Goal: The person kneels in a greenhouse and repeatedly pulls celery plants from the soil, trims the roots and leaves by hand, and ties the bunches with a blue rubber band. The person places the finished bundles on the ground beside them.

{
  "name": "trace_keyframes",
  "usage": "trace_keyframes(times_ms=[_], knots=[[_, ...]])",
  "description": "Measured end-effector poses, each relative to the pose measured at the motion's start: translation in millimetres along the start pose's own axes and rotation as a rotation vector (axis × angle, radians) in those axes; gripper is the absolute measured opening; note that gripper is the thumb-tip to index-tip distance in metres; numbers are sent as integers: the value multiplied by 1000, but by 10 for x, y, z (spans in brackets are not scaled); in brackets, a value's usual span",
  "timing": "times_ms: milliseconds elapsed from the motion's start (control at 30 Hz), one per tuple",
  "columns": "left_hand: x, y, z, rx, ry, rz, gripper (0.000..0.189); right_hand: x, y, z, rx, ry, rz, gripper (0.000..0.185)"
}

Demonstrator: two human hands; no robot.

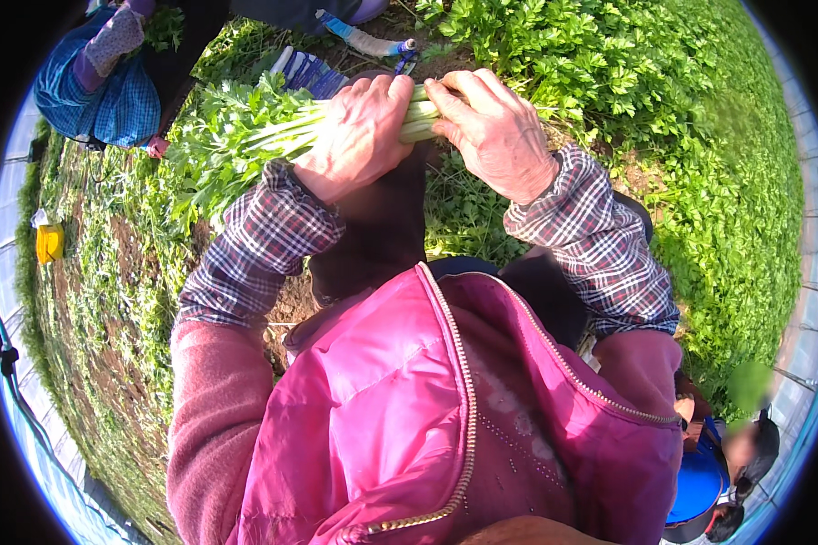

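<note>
A bunch of celery (286, 136) lies sideways across the top middle, its leaves to the left and its pale stalk ends to the right. My left hand (365, 133) is closed around the stalks, knuckles up. At the stalk ends is my right hand (487, 126), its thumb and fingers on the bunch; how firmly they grip is hidden. Plaid sleeve covers reach both wrists. Just beyond the bunch lie blue and white striped strips (310, 71) and a tool with a blue and white wrapped handle (368, 41).
Standing celery plants (709, 157) fill the right side. Cut leaves and bare soil (109, 306) spread on the left, with a yellow container (50, 243). A co-worker in blue checked cloth (123, 102) is at the upper left, other people at the lower right.
</note>
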State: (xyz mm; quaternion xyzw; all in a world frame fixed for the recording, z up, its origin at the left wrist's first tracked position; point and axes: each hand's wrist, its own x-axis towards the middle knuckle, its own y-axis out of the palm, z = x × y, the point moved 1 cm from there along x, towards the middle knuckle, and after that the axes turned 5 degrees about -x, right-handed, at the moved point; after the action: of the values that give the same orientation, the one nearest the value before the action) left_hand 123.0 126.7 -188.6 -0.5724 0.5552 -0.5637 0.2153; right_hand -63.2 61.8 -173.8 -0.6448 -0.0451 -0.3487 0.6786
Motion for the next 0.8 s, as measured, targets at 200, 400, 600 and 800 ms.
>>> trace_keyframes(times_ms=[200,400,600,800], knots=[[-7,90,-16,25,-12,-48,44,-68,197,84,-80,41,-52,46],[-91,98,-6,183,35,-87,36,36,21,-2,75,-21,85,57],[-111,88,-55,358,114,-106,27,412,-6,-45,-39,-35,558,111],[-126,-61,-88,84,86,-148,56,380,436,-18,-17,188,693,59]])
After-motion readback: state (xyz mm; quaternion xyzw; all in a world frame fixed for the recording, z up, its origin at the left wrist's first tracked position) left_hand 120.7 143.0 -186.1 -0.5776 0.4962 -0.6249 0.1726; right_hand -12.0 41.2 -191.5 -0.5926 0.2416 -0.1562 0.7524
